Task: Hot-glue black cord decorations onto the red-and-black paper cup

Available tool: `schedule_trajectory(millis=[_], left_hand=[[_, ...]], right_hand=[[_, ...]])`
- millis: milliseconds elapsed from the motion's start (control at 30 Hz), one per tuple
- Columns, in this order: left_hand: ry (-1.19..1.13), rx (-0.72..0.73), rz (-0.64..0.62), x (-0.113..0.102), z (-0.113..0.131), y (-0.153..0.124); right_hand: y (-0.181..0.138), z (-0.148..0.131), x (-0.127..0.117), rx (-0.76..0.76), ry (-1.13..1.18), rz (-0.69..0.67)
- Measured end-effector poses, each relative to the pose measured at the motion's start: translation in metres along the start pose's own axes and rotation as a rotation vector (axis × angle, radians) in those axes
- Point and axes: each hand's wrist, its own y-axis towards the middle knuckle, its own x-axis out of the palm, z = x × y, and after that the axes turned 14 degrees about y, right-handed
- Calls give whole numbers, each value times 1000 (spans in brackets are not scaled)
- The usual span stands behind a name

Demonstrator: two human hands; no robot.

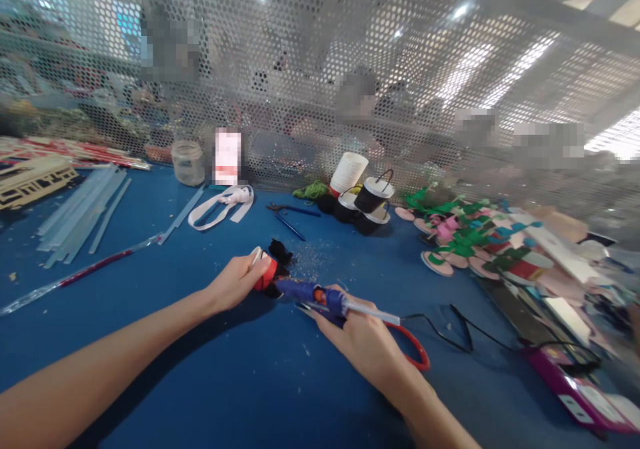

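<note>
The left hand [235, 281] pinches a small red cup [267, 274] near the middle of the desk [280, 395], its black part sticking out past the fingertips, and the right hand [367, 337] is wrapped around a blue glue gun [300, 290] aimed at it, red-handled scissors [423, 357] under that palm. Toward the far edge I see nested paper cups [349, 172], black pails [369, 199], a clear jar [189, 165] and a glowing screen [227, 154], too blurred to read.

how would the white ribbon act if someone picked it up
The white ribbon is probably floppy, since its band curves in a loose loop on the blue table. It looks thin, so likely light. The bunched part might loosen when lifted, as it appears only loosely gathered.
</note>
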Motion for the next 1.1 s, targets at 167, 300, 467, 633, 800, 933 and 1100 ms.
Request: schedule_trajectory(millis=[167,300,467,633,800,933,1100], left_hand=[[-21,-22,21,1,1,0],[-16,-13,18,2,0,0],[5,5,22,1,0,0],[2,14,21,-1,3,-2],[8,20,37,-1,1,-3],[-14,30,66,0,-1,-2],[-44,39,100,0,1,-2]], right_hand=[[1,-10,-2,0,1,-89],[1,-4,-1,-4,12,-27],[4,5,0,49,66,86],[14,2,-5,390,376,88],[25,16,-15,393,589,188],[34,43,-25,401,426,299],[50,68,-30,535,256,239]])
